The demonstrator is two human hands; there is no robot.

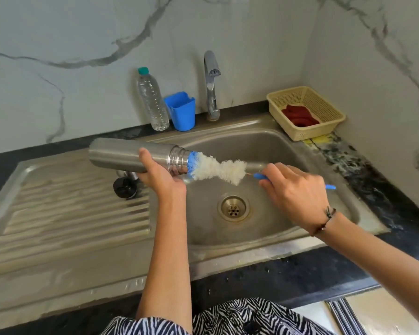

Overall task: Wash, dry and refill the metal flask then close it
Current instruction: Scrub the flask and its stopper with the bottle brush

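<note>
Two hands were seen working over the steel sink (271,146). The metal flask (131,154) was held on its side above the sink's left edge, its long axis running left to right, mouth turned toward the right hand (298,189). It was gripped near the neck by the left hand (159,175), fingers wrapped beneath and thumb laid on top. The bottle brush (215,168) was lined up along that same axis, its blue tip just inside the mouth, most bristles outside. Its thin blue handle (261,176) was pinched by the right hand's curled fingers and largely hidden there. The black cap (125,188) lay on the drainboard, partly hidden behind the left hand. Whether the flask's inside was wet could not be made out.
</note>
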